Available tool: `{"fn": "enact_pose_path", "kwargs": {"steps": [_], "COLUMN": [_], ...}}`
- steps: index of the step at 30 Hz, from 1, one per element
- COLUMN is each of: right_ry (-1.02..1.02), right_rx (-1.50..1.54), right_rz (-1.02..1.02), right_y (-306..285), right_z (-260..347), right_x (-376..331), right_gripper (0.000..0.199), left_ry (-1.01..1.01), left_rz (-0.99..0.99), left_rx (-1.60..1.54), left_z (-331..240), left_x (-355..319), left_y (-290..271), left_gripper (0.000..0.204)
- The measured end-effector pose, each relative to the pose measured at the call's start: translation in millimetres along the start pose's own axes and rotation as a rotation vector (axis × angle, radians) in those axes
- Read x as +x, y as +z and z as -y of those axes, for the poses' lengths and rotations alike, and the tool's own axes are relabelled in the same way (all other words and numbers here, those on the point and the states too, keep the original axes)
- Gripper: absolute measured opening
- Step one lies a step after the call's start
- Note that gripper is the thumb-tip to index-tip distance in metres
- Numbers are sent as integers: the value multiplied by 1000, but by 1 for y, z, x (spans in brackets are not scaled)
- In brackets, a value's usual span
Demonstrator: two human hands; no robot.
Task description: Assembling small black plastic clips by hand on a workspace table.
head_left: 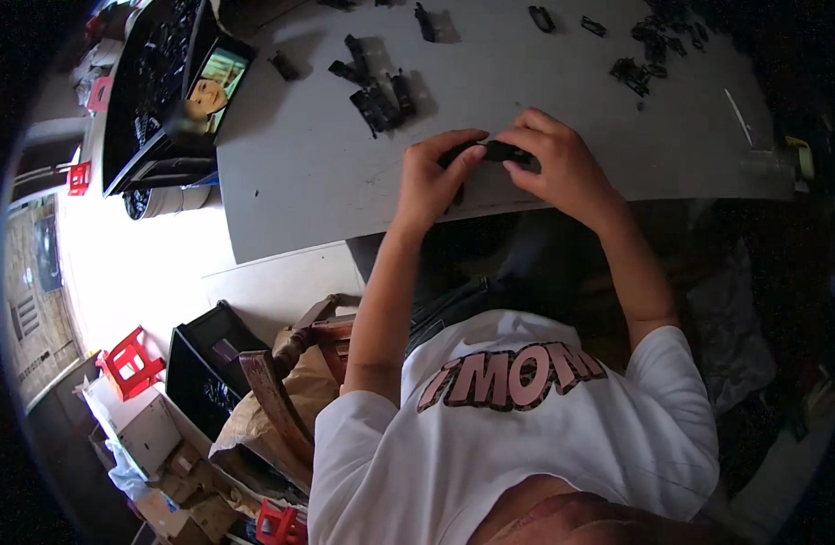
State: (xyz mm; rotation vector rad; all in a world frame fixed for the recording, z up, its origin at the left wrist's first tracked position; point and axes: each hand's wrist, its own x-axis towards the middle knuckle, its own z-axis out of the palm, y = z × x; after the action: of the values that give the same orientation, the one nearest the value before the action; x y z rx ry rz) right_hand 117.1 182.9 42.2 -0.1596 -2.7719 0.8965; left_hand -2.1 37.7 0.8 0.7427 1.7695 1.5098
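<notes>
Black slim plastic-looking piece (502,153) clamped by our left hand (433,177) and right hand (559,162)
Over the flat grey table (299,182), we seem mid-adjustment; next likely calls for steady pinching

left grip (430,176), right grip (557,163) both curled

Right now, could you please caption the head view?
Left hand and right hand hold something black over a grey table.

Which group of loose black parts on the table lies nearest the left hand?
The cluster ahead and to the left of the left hand; the more scattered group lies farther off, beyond the right hand.
</notes>
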Motion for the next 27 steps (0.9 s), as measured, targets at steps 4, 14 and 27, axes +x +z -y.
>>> {"fn": "enact_pose_path", "kwargs": {"steps": [4, 14, 27], "right_ry": [-8, 423, 371], "right_rx": [-239, 479, 310], "right_rz": [-37, 117, 19], "right_y": [17, 12, -7], "right_z": [5, -10, -24], "right_x": [-5, -34, -51], "right_gripper": [30, 15, 14], "left_ry": [152, 247, 596], "left_rz": [-18, 122, -119], "left_rx": [250, -142, 672], "left_z": [2, 11, 1], "left_x": [3, -21, -24], "left_y": [12, 10, -13], "left_gripper": [24, 26, 35]}}
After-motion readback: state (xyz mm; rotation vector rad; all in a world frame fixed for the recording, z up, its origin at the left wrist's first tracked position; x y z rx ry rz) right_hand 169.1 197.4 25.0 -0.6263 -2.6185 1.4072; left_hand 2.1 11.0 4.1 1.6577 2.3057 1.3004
